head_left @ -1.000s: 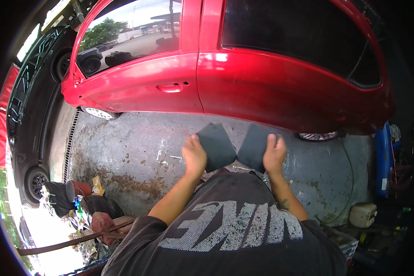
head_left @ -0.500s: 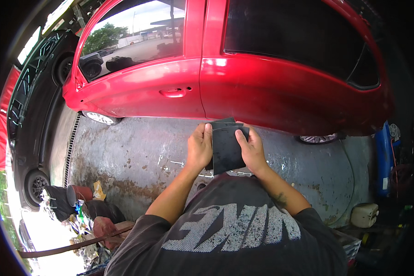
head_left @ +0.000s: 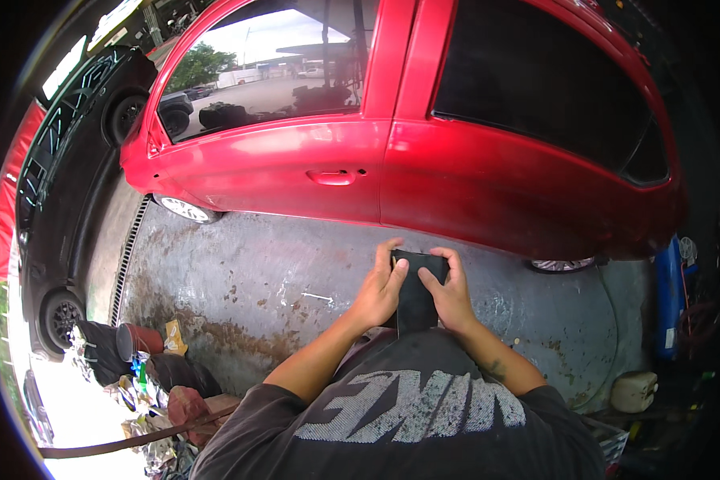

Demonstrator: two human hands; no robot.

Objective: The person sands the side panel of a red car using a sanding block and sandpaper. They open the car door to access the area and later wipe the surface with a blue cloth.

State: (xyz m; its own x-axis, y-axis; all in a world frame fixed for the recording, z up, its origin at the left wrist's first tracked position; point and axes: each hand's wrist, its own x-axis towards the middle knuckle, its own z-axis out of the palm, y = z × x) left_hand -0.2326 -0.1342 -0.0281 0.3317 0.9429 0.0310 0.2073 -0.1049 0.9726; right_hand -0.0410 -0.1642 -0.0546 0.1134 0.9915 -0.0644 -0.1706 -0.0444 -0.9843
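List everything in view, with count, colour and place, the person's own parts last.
dark sheet: one showing, near-black, between both hands; any beneath hidden
car: one, red, beyond the hands
vehicle: one, black, far left
floor: one, grey with brown patches, below the car
drain grate: one, dark, left floor
bucket: one, reddish, lower left
scrap: one, yellowish, right of bucket
crumpled litter: uncountable, mixed colours, lower left
jerrycan: one, off-white, lower right
blue object: one, blue, right edge, kind unclear
shirt: one, dark grey, bottom centre
left hand: one, bare, sheet's left edge
right hand: one, bare, sheet's right edge
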